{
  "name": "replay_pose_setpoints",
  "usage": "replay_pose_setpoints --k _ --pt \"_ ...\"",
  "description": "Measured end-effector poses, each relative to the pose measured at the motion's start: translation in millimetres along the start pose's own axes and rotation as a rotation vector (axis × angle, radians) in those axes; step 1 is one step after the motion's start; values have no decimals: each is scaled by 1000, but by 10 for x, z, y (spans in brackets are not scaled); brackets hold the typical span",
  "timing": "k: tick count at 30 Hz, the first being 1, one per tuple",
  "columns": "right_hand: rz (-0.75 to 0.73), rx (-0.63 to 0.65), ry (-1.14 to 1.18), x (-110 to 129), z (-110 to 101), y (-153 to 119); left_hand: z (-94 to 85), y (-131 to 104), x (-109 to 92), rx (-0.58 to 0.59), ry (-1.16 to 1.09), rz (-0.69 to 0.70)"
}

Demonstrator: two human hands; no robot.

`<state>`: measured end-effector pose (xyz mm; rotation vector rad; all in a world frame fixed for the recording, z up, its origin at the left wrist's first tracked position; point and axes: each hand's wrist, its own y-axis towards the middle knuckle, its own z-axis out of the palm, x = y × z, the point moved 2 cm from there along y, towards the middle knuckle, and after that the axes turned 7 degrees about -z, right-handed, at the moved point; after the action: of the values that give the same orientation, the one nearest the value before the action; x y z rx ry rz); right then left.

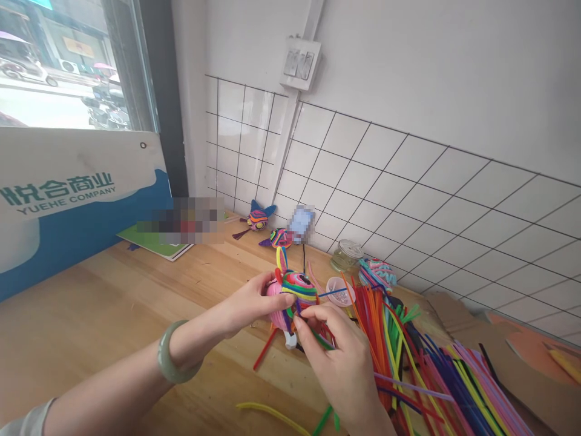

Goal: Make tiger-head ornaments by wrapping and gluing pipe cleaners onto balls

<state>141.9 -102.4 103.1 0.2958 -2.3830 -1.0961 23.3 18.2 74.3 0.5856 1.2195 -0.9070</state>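
Note:
A round figure wrapped in rows of colourful pipe cleaners (299, 283) is in my left hand (258, 301), held a little above the wooden table. It has a pink side, striped rainbow bands and a yellow and blue ear sticking up. My left thumb presses on its front. My right hand (338, 342) pinches thumb and forefinger together against the figure's lower front, on what looks like a purple pipe cleaner (298, 306). Its other fingers are curled. Just below the figure shows a small white faceted piece (291, 341), partly hidden.
Loose pipe cleaners (454, 387) are heaped at the right. Behind stand a glass jar (347, 255), a pink cup (340, 292), a pipe-cleaner bundle (377, 274) and two finished figures, one blue-eared (258, 217). A wire grid (363, 169) lines the wall; a sign board (82, 200) stands left.

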Motion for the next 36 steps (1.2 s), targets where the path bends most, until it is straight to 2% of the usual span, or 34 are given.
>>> replay_pose_setpoints --k 20,26,32,36 --pt "4 9 15 -2 9 3 12 -14 2 3 -13 21" --pt "15 10 19 6 2 8 21 -7 4 -33 7 16" --pt "30 22 24 3 1 13 33 -20 -15 10 -8 26" --pt "29 13 30 11 -3 23 33 -26 -21 -4 -2 24"
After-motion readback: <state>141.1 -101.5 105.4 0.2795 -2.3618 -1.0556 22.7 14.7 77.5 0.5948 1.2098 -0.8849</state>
